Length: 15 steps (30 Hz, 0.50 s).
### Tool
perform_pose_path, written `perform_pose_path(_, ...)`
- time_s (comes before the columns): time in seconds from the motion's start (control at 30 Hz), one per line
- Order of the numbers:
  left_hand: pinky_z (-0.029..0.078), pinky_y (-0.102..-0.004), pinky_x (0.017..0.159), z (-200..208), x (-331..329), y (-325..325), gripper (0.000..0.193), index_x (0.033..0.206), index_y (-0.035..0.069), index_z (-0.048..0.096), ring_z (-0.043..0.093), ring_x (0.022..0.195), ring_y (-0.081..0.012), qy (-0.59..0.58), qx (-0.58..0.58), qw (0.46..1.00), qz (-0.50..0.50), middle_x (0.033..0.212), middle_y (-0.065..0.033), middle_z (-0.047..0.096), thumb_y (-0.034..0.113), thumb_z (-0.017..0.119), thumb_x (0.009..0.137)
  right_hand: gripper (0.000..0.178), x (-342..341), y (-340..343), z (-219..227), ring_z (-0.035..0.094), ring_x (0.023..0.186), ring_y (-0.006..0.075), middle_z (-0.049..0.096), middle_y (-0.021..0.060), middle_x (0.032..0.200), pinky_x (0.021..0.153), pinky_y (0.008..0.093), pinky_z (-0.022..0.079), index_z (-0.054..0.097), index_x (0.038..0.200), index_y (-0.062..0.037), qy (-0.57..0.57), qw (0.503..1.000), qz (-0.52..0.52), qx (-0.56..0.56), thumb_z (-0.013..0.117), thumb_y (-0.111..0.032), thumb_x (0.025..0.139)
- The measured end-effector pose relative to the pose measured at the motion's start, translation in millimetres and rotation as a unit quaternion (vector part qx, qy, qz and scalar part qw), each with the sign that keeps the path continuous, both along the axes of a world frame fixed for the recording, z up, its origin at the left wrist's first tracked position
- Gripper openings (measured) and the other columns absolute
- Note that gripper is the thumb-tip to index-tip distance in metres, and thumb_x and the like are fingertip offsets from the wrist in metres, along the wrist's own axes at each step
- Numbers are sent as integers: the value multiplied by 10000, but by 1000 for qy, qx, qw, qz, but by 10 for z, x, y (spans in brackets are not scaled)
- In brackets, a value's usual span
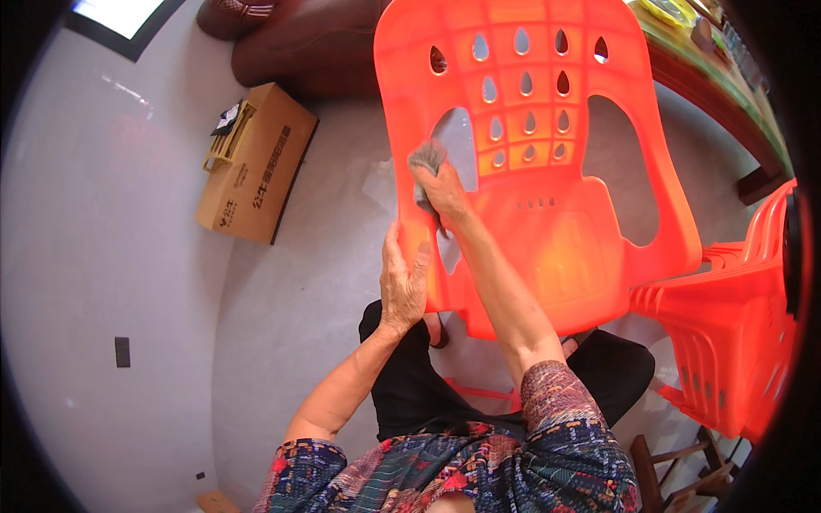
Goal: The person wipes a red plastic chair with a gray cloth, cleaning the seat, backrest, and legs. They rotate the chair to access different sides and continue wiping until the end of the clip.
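Note:
In front of me stands an orange-red plastic armchair (547, 218) with teardrop holes through its backrest. My right hand (446, 195) is closed round a crumpled grey cloth (426, 157) and presses it against the chair's left side, where the armrest meets the back. Lower on that same armrest, my left hand (403, 280) grips the edge, fingers along the outer side and thumb over the top. The cloth's lower end hangs beneath my right hand.
A stack of similar orange-red chairs (718, 333) stands close on the right. A cardboard box (258, 164) leans by the left wall, near a dark brown leather sofa (312, 47). At the upper right is a wooden table (714, 77), and a wooden stool (684, 479) shows at the lower right.

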<state>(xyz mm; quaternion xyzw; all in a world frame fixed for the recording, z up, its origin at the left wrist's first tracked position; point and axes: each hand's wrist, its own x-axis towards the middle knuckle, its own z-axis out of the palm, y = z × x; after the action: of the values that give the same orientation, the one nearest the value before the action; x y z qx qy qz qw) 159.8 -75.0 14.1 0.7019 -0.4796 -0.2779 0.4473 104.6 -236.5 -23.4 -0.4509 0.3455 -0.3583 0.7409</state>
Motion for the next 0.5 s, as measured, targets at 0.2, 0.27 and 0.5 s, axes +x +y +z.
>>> perform_pose_path(0.2,230,-418,1111,-53,82,18,744,1424,-56,219,266,1349,-318,-78,-29,996,2,1436,-218,254,478,450,960,404,-315,917,-400,608,952,123,624,37,1082,817,283,501,538,1212,-35,-172,978,-6,115,629,-264,892)
perform_pose_path(0.27,221,-411,1115,-33,52,14,746,1426,-67,209,261,1352,-309,-53,-22,998,-17,1442,-213,233,470,444,965,386,-403,934,-341,617,952,131,633,44,1081,815,292,510,547,1197,-38,-230,957,26,178,637,-253,890)
perform_pose_path(0.5,232,-398,1108,18,24,5,685,1403,-57,278,289,1330,-281,-49,-12,998,-30,1396,-183,306,443,450,968,273,-9,164,-393,642,861,159,647,50,1002,718,304,542,570,1120,-58,-341,891,-17,300,626,-194,890)
